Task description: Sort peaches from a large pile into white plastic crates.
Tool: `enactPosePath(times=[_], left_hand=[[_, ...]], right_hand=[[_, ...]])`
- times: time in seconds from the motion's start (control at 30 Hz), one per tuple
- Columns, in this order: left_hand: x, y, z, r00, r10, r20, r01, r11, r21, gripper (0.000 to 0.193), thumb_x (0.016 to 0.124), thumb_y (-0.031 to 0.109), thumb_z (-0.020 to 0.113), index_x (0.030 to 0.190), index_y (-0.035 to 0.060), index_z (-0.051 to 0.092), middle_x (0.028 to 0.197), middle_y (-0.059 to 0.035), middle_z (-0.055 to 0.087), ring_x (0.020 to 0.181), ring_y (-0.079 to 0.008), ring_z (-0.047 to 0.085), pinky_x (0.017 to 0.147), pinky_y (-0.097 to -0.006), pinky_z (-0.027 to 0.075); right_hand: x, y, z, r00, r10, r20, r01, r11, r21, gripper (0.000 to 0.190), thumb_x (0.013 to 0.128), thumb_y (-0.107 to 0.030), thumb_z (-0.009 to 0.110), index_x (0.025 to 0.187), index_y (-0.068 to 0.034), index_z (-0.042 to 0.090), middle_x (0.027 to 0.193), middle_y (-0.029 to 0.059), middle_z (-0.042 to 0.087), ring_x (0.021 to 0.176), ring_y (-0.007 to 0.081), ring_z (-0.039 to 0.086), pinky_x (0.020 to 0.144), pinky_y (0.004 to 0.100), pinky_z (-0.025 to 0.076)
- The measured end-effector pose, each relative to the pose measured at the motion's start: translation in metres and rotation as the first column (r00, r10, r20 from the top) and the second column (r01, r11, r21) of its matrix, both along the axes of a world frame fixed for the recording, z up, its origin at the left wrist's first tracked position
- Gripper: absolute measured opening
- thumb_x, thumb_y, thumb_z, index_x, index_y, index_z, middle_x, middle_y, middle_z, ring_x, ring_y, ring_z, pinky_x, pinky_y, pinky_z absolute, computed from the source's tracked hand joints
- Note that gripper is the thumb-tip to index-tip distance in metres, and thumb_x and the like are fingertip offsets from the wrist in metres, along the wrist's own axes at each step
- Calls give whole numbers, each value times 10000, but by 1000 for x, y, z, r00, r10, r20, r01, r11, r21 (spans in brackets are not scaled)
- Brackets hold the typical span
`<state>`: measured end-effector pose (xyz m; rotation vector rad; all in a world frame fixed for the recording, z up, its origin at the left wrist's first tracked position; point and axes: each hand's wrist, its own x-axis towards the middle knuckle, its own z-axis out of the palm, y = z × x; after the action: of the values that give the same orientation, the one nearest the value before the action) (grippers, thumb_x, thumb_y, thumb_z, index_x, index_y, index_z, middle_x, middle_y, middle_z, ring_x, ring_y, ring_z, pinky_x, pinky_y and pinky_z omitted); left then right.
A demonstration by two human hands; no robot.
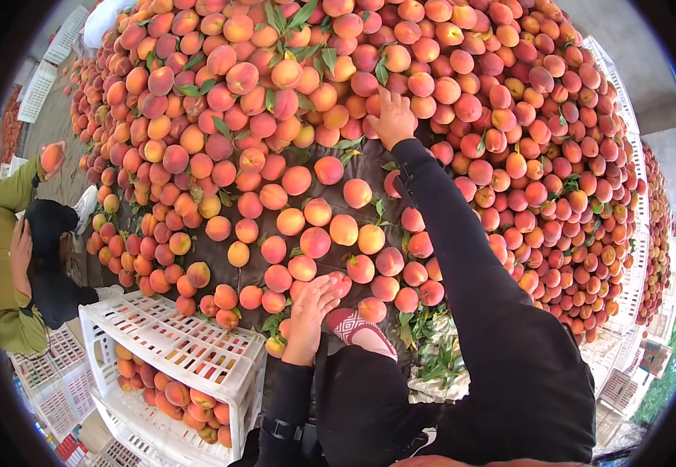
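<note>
My right hand (395, 118) reaches into the far heap of peaches (466, 105). Its thumb and forefinger lie on either side of a peach (374, 105); whether they grip it is hidden. Close to my knee, my left hand (313, 315) has its fingers over a red peach (342, 285), partly covered by them. Between my hands, loose orange-red peaches (316, 242) are spread on a dark ground sheet (244, 265). Green leaves (279, 23) lie among the fruit.
A white plastic crate (168, 327) on its side, with peaches inside, stands at my left. Beyond it sits another person (17, 251) holding a peach (52, 156). White crates (636, 280) line the right side. My patterned red shoe (347, 324) is among the peaches.
</note>
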<state>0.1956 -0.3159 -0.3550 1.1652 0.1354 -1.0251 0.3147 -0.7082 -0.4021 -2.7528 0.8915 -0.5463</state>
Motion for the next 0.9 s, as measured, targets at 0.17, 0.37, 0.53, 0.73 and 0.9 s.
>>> enactPosePath(times=[0.17, 0.37, 0.53, 0.73, 0.9], left_hand=[[38, -7, -24, 975, 176, -135, -203, 954, -220, 498, 1016, 368, 439, 1380, 29, 408, 1376, -113, 489, 1204, -249, 522, 989, -424, 457], [58, -20, -40, 831, 463, -309, -515, 850, -110, 465, 955, 407, 550, 1310, 112, 492, 1272, -100, 532, 1130, -283, 563, 891, -472, 528], [39, -25, -49, 826, 393, -404, -489, 856, -166, 277, 981, 351, 507, 1024, 90, 589, 1008, -69, 634, 986, -238, 625, 803, -426, 547], [30, 29, -40, 858, 424, -291, -461, 885, -70, 410, 987, 469, 463, 1014, 77, 581, 975, -128, 644, 896, -288, 654, 779, -438, 565], [-23, 36, -18, 902, 88, -422, -258, 894, -367, 590, 976, 532, 451, 1314, 50, 437, 1059, -155, 632, 900, -240, 665, 785, -385, 573]], right_hand=[[-23, 70, 0, 979, 68, 191, -164, 818, 551, 711, 731, -407, 737, 1311, -96, 469, 1173, 182, 591, 1079, 349, 599, 902, 446, 475], [4, 81, 30, 890, 278, 360, -344, 930, 133, 617, 741, -302, 728, 1277, -94, 507, 1245, 174, 543, 1147, 357, 533, 955, 439, 454], [52, -32, -2, 995, 103, 15, -103, 994, 23, 628, 734, -286, 707, 1286, -107, 467, 1161, 168, 563, 1075, 389, 554, 875, 466, 500], [12, 113, -17, 939, 135, 316, -343, 383, 858, 606, 809, -395, 696, 1258, -32, 513, 1156, 134, 601, 1033, 218, 592, 846, 350, 503], [-151, 250, 47, 849, 485, 207, -113, -216, 970, 541, 945, -315, 571, 1379, -33, 414, 1296, 92, 523, 1195, 160, 492, 995, 301, 411]])
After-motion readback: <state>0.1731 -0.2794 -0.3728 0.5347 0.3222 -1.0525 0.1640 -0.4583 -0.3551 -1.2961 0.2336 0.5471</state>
